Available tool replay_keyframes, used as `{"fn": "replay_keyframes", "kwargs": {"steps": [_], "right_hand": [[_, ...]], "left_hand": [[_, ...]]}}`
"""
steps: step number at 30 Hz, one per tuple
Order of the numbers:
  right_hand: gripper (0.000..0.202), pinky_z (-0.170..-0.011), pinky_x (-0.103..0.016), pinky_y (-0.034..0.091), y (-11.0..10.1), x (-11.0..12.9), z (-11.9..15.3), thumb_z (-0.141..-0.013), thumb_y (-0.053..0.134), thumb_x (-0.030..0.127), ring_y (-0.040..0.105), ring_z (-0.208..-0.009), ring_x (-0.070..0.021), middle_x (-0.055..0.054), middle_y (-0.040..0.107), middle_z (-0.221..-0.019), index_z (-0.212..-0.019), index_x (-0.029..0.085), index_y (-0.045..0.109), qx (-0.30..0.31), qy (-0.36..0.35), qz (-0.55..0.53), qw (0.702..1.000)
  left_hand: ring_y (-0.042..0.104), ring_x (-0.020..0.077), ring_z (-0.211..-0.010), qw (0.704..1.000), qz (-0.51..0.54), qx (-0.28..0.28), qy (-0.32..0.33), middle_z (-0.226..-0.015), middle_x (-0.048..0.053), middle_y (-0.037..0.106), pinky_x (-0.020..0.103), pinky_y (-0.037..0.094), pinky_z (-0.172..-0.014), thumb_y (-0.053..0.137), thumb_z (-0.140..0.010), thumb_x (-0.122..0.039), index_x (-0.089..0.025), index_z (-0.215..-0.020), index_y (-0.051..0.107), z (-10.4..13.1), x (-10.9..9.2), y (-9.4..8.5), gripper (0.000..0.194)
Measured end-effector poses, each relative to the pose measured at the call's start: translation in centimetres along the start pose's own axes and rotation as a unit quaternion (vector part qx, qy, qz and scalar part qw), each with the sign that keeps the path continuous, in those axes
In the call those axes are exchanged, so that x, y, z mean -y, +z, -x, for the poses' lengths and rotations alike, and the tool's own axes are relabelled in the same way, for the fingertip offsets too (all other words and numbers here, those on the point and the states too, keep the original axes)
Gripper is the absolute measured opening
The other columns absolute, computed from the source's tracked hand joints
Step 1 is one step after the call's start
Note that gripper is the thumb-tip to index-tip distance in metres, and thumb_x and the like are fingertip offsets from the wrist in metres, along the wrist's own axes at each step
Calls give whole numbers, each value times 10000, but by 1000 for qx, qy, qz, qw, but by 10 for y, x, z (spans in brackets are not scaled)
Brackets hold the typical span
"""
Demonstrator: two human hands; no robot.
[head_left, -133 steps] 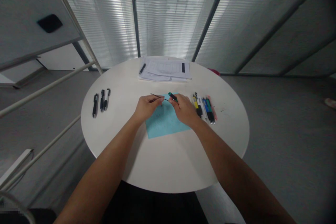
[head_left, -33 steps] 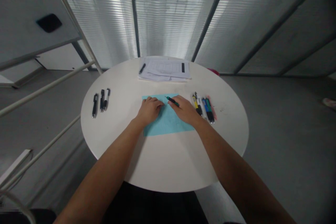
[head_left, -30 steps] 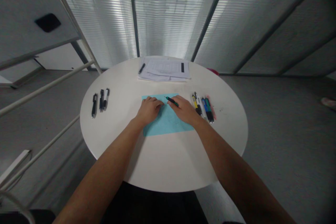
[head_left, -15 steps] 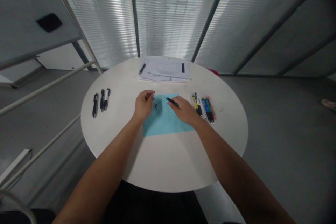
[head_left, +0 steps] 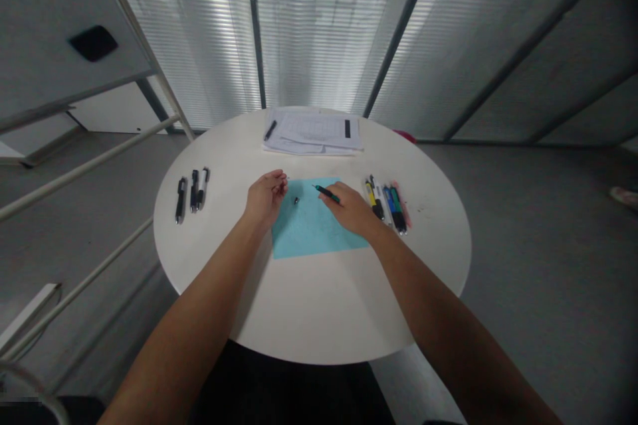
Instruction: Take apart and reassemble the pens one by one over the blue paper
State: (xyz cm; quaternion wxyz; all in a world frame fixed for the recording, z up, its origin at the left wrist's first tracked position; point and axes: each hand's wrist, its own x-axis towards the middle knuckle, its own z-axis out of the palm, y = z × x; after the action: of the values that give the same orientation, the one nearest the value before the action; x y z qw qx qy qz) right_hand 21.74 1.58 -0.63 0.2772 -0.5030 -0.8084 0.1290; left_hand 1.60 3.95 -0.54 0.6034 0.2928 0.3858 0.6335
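Note:
A light blue sheet lies between my hands. My right hand is closed around a green and black pen, whose narrow end points left over the sheet. My left hand is at the sheet's upper left corner, palm turned partly up, fingers curled and pressed together. A tiny pale tip shows at its fingertips; what it belongs to is too small to make out. On the sheet, just right of my left hand, rests a small dark, shiny piece, apart from both hands.
Three black or white-and-black pens lie at the left of the round white table. Several coloured pens lie on the right, close to my right wrist. A paper stack with a dark pen on it sits at the back.
My left hand has shifted slightly left, away from the pen, and its palm has rolled upward. The thin thing at its fingers shows less now. My right hand and pen stay in place.

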Motion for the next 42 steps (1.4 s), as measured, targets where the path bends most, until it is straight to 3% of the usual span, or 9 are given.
{"fn": "replay_keyframes", "kwargs": {"steps": [11,23,29,33,36,39,42], "right_hand": [[282,-783,-321,418,-2,2,1,-949,418,425,555,-861,-191,-49,589,-908,-969,214,605,4,3,-33,999],[354,-802,-305,405,-3,3,0,-973,353,443,562,-876,-187,-54,617,-925,-1014,202,609,1,-18,-57,998],[355,-742,-293,391,-3,3,0,-969,364,440,556,-815,-181,-49,619,-872,-950,191,617,9,-15,-49,999],[359,-702,-282,375,-5,6,1,-968,369,436,543,-771,-168,-42,600,-822,-893,185,615,21,-11,-38,999],[362,-677,-278,366,-6,7,1,-966,373,440,534,-740,-163,-38,589,-797,-875,183,611,26,-6,-32,999],[360,-678,-278,367,-6,7,2,-964,377,439,540,-743,-165,-40,595,-803,-876,183,614,27,-9,-32,999],[355,-686,-279,372,-6,7,2,-963,375,436,552,-764,-170,-45,613,-830,-907,186,622,23,-12,-38,999]], "left_hand": [[660,128,-807,997,16,59,-42,-845,53,663,287,543,-771,694,-726,-109,-160,-887,588,8,-3,6,199],[663,113,-741,994,57,71,-56,-872,71,687,229,537,-712,690,-729,-61,-115,-925,638,9,-5,8,210],[635,76,-673,990,113,31,-80,-813,41,675,162,515,-618,661,-755,-33,-124,-933,627,5,-7,6,203],[590,44,-587,975,185,-20,-122,-714,17,637,123,497,-562,587,-837,-61,-116,-835,597,0,-13,3,56],[549,29,-519,963,211,-53,-159,-667,6,608,102,448,-473,555,-871,-85,-121,-778,563,-2,-17,2,100],[501,13,-463,963,211,-46,-162,-631,-11,577,92,390,-410,556,-868,-83,-128,-753,545,-1,-18,2,124],[532,24,-491,977,173,-5,-123,-630,-12,579,95,424,-440,587,-840,-74,-127,-740,557,3,-15,5,116]]}}
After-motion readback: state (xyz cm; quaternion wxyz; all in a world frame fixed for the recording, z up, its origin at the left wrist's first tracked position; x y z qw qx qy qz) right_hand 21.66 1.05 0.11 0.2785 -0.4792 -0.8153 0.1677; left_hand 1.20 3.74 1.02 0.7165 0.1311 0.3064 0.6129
